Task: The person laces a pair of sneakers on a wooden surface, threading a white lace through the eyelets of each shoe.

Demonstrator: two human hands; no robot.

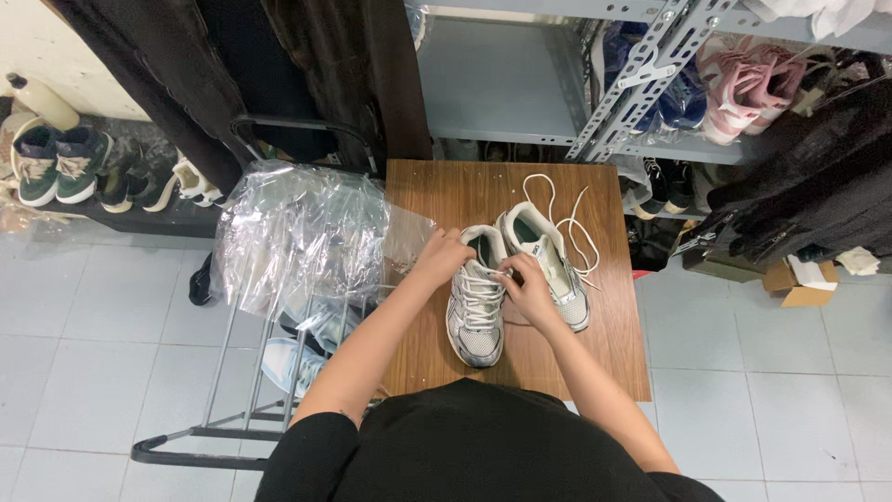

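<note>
On the wooden desk (437, 191) stand 2 white-and-silver sneakers side by side. The left hand (440, 256) cups the collar of the laced sneaker (476, 311), its fingers curled round the rim to steady it. The right hand (528, 288) pinches the lace (503, 274) at the top eyelets, thumb and forefinger closed on it. By the look of it, lacing is near the top eyelets; the next move calls for a steady pull. Just beyond the right fingers stands the second sneaker (544, 246), its loose white lace (578, 232) trailing past it. Left of the left fingers, crumpled clear plastic bags (297, 232) lie over a metal rack (232, 372); what they hold is unclear.
</note>
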